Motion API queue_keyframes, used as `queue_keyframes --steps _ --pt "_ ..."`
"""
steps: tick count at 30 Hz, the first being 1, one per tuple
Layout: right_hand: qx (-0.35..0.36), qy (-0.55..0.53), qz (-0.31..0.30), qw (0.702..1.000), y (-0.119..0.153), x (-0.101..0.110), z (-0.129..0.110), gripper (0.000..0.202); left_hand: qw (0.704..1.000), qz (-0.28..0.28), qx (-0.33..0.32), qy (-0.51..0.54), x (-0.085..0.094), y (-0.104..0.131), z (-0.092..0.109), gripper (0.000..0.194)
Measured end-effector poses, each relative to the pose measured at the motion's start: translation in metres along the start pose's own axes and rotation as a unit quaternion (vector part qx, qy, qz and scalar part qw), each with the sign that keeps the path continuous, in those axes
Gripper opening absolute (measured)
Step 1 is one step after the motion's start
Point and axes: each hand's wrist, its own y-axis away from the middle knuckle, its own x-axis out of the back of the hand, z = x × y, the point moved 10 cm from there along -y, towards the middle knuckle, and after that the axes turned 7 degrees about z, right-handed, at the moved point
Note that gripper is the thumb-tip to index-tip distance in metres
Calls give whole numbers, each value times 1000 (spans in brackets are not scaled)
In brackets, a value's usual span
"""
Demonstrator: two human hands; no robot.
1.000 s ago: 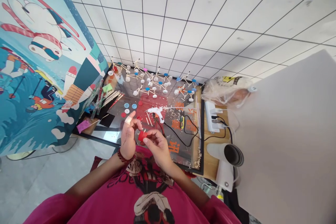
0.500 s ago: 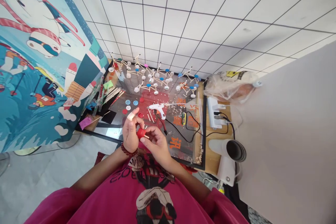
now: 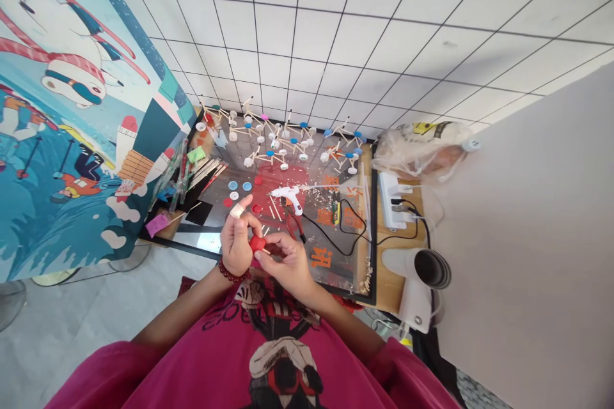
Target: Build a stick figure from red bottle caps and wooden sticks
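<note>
A red bottle cap (image 3: 258,243) is pinched between my two hands above the near edge of the table. My left hand (image 3: 236,244) grips its left side, with the bandaged index finger pointing up. On the other side, my right hand (image 3: 289,260) holds the cap with thumb and fingers, and a short wooden stick (image 3: 267,251) sticks out beside them. Beyond the hands lies a white glue gun (image 3: 288,197), its nozzle to the left. Loose sticks (image 3: 275,209) and a red cap (image 3: 257,208) are near it, with red-handled pliers (image 3: 295,226) just below.
Several small stick-and-cap models (image 3: 275,140) stand along the back. Blue caps (image 3: 247,186) lie left of the glue gun. Sticks and packets (image 3: 201,172) are piled at the left. A power strip (image 3: 392,200), paper cups (image 3: 429,267) and a plastic bag (image 3: 417,150) are on the right.
The red cap has turned slightly between my fingers, and the stick by it shows less. My hands stay in nearly the same place; the view has shifted a little.
</note>
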Motion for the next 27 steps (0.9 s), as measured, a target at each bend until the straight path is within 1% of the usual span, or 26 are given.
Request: queue_keyframes --steps 4,8,10,12,15,19,21,24,27 --pt "-10 1 -1 1000 -1 0 2 22 1000 -14 -22 -11 0 0 3 45" --pt "-28 -24 -1 999 -2 -2 5 21 1000 -5 -6 -13 1 -1 -2 43" --pt "-40 -42 10 998 -2 -3 8 21 1000 4 4 -11 2 -1 -5 43" --pt "-54 -59 33 996 -1 -2 11 21 1000 11 3 -1 3 0 -6 46" --pt "-75 -76 50 993 0 -2 16 22 1000 6 -27 14 5 1 -3 54" --pt "-98 -85 29 991 2 -10 17 23 997 -23 -78 -10 5 5 4 59" --pt "-106 -89 26 990 3 -13 18 24 996 -23 -89 -10 7 6 8 59" --pt "-107 -92 22 990 3 -17 18 23 998 -11 -65 -1 8 7 8 61" --pt "-95 -92 13 991 2 -21 19 23 1000 -2 -11 22 7 6 2 58"
